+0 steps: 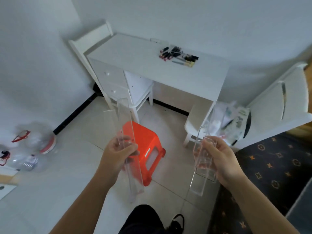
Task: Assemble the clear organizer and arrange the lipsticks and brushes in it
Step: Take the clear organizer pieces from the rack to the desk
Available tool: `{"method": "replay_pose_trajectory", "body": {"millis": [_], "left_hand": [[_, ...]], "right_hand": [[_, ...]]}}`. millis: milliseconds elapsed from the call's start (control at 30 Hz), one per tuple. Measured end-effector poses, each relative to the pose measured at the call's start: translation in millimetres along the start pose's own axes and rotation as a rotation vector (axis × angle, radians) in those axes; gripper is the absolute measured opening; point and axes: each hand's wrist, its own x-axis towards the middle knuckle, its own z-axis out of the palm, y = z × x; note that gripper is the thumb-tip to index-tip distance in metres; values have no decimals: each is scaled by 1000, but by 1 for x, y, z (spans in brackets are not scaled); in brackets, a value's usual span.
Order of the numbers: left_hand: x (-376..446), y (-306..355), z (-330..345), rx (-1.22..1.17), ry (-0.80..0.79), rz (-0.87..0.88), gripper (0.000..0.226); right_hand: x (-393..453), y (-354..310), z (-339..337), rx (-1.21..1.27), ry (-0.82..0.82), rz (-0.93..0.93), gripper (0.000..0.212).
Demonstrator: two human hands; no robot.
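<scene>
Left hand [116, 153] grip grasping clear panel [125, 132], right hand [219, 159] grasping clear tray [200, 168], well apart

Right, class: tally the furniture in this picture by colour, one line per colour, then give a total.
White: 4, the desk, the chair left of it, the stool and the chair on the right
Orange: 1, the stool on the floor
Total: 5

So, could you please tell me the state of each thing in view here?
Left hand: grips one long clear organizer piece, upright.
Right hand: grips another clear piece, tilted.
Lipsticks and brushes: lying loose on the white desk.
Orange stool: standing on the floor, unoccupied.
</scene>
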Motion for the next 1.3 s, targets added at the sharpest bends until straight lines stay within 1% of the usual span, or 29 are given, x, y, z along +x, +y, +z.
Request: {"method": "replay_pose_trajectory", "body": {"millis": [100,233,333,433,500,567,633,700,767,833,933,1067,1300], "left_hand": [[38,11,16,1,11,1,43],[99,24,36,0,-10,8,33],[147,41,55,-6,-36,8,33],[188,65,75,24,-86,27,34],[213,79,88,37,-110,35,35],[237,91,101,44,-129,45,36],[261,102,116,51,-135,44,43],[285,108,133,59,-134,32,47],[309,115,151,62,-130,21,44],[332,122,170,80,-134,21,38],[363,134,197,108,-125,30,34],[399,150,226,146,-114,55,33],[441,170,235,280,-134,50,34]], "right_hand": [[42,-15,0,17,25,15,24],[94,-35,5,15,40,14,25],[132,-54,2,31,94,-7,26],[162,-77,-6,24,135,-25,40],[180,-87,-12,24,155,-26,45],[199,-96,-16,49,175,-36,44],[222,-105,-18,60,179,-43,43],[246,-114,-24,46,174,-40,34],[273,-125,-32,36,167,-36,24],[300,-137,-41,37,175,-40,20],[345,-154,-60,25,172,-52,20],[405,-173,-83,15,187,-60,23],[470,-190,-87,11,145,-24,27]]}}
